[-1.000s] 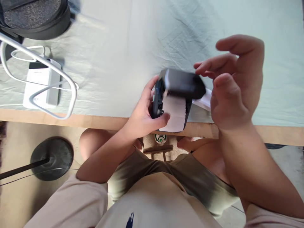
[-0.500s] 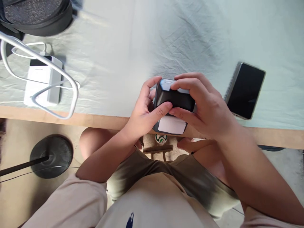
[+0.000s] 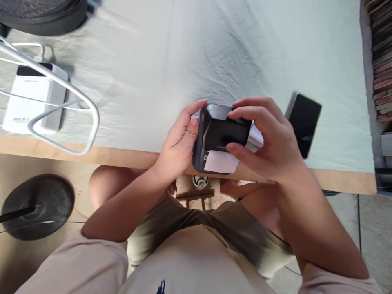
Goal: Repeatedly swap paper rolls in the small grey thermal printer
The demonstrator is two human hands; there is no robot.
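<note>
A small black label printer (image 3: 225, 128) with a glossy lid stands near the front edge of the table. From its front hangs a strip of white paper (image 3: 221, 161). My left hand (image 3: 180, 143) is closed on the printer's left side, fingers behind it and thumb along the side. With fingertips at the lid's rear edge and thumb at its front, my right hand (image 3: 271, 136) grips the right part of the printer. Something white (image 3: 256, 136) shows between the printer and my right palm; its kind is partly hidden.
A dark-screened phone (image 3: 303, 122) lies to the right of my right hand. To the left stands a white power bank (image 3: 32, 98) with a white cable (image 3: 93, 122) looping over it. A black padded case (image 3: 45, 18) sits at the far left. A round black base (image 3: 38, 206) is on the floor.
My left thumb has gone from the lid's front to the printer's left side. My right fingers and thumb have slid rightward along the lid. The view has shifted right.
</note>
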